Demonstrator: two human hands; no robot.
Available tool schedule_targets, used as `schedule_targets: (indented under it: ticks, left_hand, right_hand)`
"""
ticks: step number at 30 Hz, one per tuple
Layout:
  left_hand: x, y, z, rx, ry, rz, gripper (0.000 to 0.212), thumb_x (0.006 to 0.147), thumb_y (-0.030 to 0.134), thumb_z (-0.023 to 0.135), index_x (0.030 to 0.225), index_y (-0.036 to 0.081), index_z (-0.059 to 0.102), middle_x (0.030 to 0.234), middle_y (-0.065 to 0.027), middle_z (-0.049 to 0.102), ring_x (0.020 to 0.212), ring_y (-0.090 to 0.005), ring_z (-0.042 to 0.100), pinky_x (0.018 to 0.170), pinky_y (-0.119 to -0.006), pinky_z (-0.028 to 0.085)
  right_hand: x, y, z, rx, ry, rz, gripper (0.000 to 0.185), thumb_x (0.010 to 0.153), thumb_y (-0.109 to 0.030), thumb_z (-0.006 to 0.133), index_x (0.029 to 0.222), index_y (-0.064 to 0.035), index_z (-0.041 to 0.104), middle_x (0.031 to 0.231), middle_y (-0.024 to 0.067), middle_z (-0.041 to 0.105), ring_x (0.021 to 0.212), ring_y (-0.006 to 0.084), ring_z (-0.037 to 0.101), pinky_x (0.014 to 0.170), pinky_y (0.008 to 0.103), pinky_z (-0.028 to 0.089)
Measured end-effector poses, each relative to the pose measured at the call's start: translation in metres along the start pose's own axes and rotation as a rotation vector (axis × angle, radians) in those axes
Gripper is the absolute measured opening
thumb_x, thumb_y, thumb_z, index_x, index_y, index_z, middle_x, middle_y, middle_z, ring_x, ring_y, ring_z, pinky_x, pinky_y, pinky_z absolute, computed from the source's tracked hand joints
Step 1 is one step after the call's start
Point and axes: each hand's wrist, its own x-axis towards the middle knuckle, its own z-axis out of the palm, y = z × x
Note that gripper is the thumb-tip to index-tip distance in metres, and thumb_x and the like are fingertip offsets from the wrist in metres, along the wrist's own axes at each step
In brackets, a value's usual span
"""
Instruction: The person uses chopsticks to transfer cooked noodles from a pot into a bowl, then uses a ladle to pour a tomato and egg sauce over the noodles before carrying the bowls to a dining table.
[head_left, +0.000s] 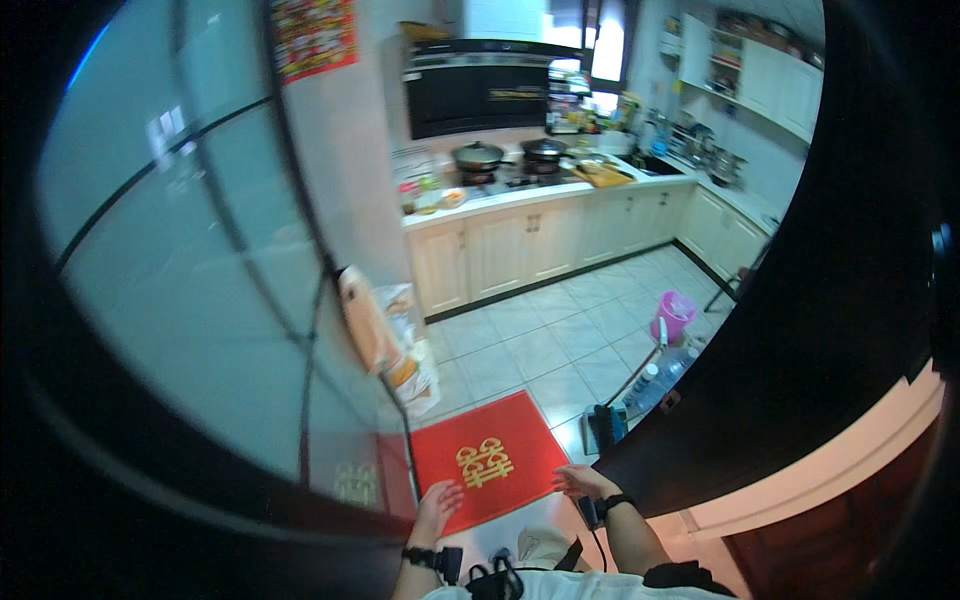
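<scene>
My left hand (441, 502) hovers over the near left edge of a red doormat (517, 427), its fingers apart and nothing in them. Above the mat's near right corner is my right hand (581, 480), also without an object, with the fingers slightly spread. A gold double-happiness character marks the mat, which lies on the kitchen's tiled floor. Both wrists carry black straps with small dark devices, and a cable hangs from the right one. A broom (604, 427) with a dustpan stands just beyond my right hand.
A glass sliding door (195, 300) bounds the left, a dark door frame (750, 390) the right. Plastic bags (409, 360) hang or lean by the glass. Large water bottles (664, 379) and a pink trash bin (673, 313) stand right. Two covered pans (478, 155) sit on the stove.
</scene>
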Motion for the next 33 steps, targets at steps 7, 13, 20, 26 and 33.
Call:
schedule_targets:
  ticks: [7, 13, 20, 26, 33]
  left_hand:
    - [0.139, 0.054, -0.011, -0.022, 0.220, -0.011, 0.031, 0.081, 0.028, 0.049, 0.103, 0.006, 0.047, 0.091, -0.0086, 0.055, 0.082, -0.0187, 0.053, 0.067, -0.029, 0.045]
    - [0.266, 0.088, 0.027, 0.144, 0.171, -0.147, 0.024, 0.082, 0.028, 0.049, 0.093, 0.007, 0.051, 0.089, -0.0054, 0.051, 0.085, -0.0181, 0.050, 0.075, -0.032, 0.042]
    - [0.476, 0.135, 0.016, 0.010, 0.190, 0.002, 0.028, 0.083, 0.027, 0.045, 0.104, 0.008, 0.049, 0.094, -0.0044, 0.052, 0.090, -0.0181, 0.049, 0.075, -0.035, 0.042]
    - [0.672, 0.201, 0.185, 0.233, -0.079, -0.228, 0.025, 0.080, 0.029, 0.051, 0.095, 0.009, 0.049, 0.086, -0.0061, 0.057, 0.076, -0.0159, 0.054, 0.063, -0.026, 0.043]
    - [0.789, 0.259, 0.537, 0.540, -0.394, -0.041, 0.026, 0.084, 0.020, 0.045, 0.105, 0.006, 0.048, 0.090, -0.0064, 0.058, 0.079, -0.0126, 0.054, 0.069, -0.024, 0.043]
  right_hand:
    - [0.157, -0.124, -0.055, 0.237, -0.008, -0.061, 0.025, 0.084, -0.027, 0.048, 0.098, -0.0074, 0.054, 0.086, 0.0029, 0.060, 0.071, 0.0126, 0.056, 0.066, 0.0255, 0.045]
    - [0.288, -0.186, -0.146, 0.394, 0.196, 0.045, 0.032, 0.087, -0.025, 0.041, 0.114, -0.0084, 0.046, 0.102, 0.0085, 0.058, 0.083, 0.0200, 0.058, 0.066, 0.0299, 0.046]
    - [0.343, -0.308, -0.259, 0.394, 0.204, -0.160, 0.028, 0.085, -0.026, 0.044, 0.104, -0.0066, 0.052, 0.093, 0.0058, 0.059, 0.078, 0.0168, 0.060, 0.065, 0.0285, 0.045]
    - [0.360, -0.295, -0.389, 0.546, 0.704, -0.129, 0.022, 0.083, -0.024, 0.048, 0.094, -0.0061, 0.056, 0.082, 0.0068, 0.061, 0.068, 0.0149, 0.059, 0.058, 0.0283, 0.045]
    - [0.364, -0.163, -0.435, 0.632, 0.867, 0.040, 0.021, 0.080, -0.017, 0.042, 0.065, -0.0057, 0.051, 0.056, 0.0058, 0.050, 0.046, 0.0198, 0.050, 0.043, 0.0309, 0.041]
